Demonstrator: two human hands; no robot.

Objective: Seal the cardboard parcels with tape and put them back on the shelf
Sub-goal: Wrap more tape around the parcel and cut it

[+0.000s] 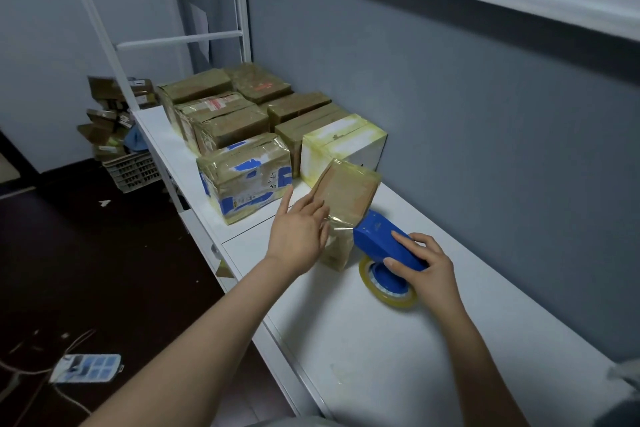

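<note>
we see the small brown cardboard parcel [346, 198], glossy with clear tape, standing tilted on the white shelf top [433, 350], just in front of a white box with yellowed tape edges [343, 146] and beside a taped carton with blue print [246, 177]. the left hand [298, 236] lies flat against the parcel's near side, fingers straight and released. the right hand [426, 267] has its fingers curled round a blue plastic tape dispenser [381, 241], grasping it; its nose touches the parcel, and its roll of clear tape [388, 293] rests on the shelf top. more taped brown parcels [221, 114] sit behind.
</note>
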